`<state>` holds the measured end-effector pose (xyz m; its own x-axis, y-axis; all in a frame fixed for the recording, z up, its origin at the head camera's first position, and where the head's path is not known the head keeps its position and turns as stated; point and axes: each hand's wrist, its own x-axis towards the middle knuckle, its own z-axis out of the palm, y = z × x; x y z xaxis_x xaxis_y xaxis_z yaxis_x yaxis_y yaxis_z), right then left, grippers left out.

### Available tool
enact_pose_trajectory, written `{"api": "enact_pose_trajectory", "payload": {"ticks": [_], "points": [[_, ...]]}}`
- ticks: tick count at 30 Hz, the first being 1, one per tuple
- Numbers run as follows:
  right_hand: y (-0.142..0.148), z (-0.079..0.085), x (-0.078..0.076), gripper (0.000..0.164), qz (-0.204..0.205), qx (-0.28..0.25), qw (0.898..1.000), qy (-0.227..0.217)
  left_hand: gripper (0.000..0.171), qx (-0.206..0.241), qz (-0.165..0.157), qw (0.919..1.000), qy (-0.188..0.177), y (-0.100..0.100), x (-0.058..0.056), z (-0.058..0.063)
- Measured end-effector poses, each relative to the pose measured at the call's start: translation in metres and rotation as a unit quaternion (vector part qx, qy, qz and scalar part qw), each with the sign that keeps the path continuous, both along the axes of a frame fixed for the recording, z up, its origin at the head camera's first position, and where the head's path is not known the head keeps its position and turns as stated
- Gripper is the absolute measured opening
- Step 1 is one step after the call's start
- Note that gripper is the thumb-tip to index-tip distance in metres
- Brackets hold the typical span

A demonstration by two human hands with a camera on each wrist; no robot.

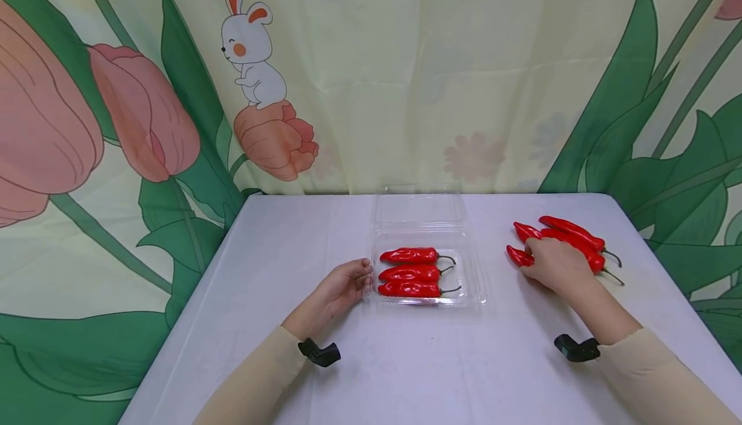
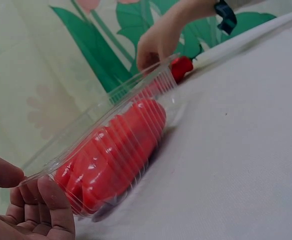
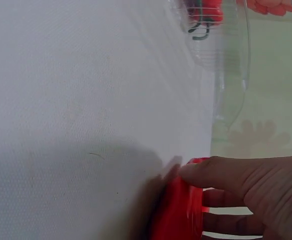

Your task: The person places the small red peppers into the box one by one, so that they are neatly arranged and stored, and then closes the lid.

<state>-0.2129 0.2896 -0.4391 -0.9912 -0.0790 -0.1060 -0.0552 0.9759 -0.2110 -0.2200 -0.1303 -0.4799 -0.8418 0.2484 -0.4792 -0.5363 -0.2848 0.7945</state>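
A clear plastic clamshell box lies with its lid folded back, and three red chili peppers rest in it side by side, stems to the right. My left hand pinches the box's left rim, thumb above and fingers beneath in the left wrist view. On the right, my right hand grips a red chili pepper between thumb and fingers, low over the table; only its tip shows past the hand in the head view. Several more chili peppers lie beside and behind that hand, partly covered by it.
A white cloth covers the table, whose far edge meets a printed curtain with tulips and a rabbit. The raised lid stands behind the box, near that edge. A black wrist device sits at each sleeve cuff.
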Motion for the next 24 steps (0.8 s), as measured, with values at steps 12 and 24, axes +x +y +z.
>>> {"api": "enact_pose_trajectory", "payload": {"ticks": [12, 24], "points": [[0.0057, -0.0058, 0.0012, 0.069, -0.016, -0.035, 0.999, -0.015, 0.029, -0.004, 0.003, 1.0, 0.001, -0.0004, -0.0003, -0.0009], [0.0024, -0.0036, 0.0004, 0.055, -0.016, -0.067, 0.998, -0.002, 0.027, -0.009, 0.003, 1.0, 0.001, 0.0004, -0.0004, -0.0004]]}}
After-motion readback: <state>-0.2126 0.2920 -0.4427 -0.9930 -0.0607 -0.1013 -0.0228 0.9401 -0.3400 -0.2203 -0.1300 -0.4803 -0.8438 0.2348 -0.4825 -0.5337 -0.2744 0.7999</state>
